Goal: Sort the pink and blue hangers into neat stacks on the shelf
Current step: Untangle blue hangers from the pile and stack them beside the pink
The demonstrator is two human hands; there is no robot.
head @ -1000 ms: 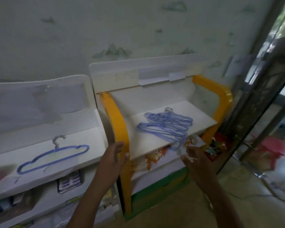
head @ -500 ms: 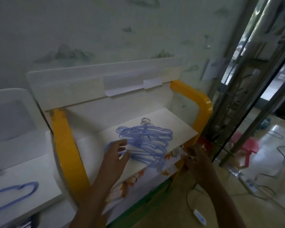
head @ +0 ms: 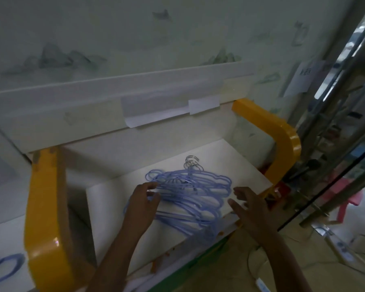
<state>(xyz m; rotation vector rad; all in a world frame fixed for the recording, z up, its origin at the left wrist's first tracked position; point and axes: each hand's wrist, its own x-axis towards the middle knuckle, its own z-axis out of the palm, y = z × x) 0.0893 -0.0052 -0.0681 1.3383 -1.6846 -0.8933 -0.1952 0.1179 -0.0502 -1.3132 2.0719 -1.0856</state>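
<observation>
At frame centre, a loose pile of blue hangers (head: pixel 190 192) lies on the white shelf (head: pixel 236 165). The left hand (head: pixel 140 207), fingers loosely curled, touches the pile's left edge. The right hand (head: pixel 251 209) rests open just beside its right edge. Another blue hanger (head: pixel 3 268) is cut off lower left; motion blur softens detail.

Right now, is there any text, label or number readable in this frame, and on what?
None can be read.
Paper sheet on the wall: dark marks, too blurred to read.
White paper strips taped on the shelf backboard: blank as seen.
</observation>
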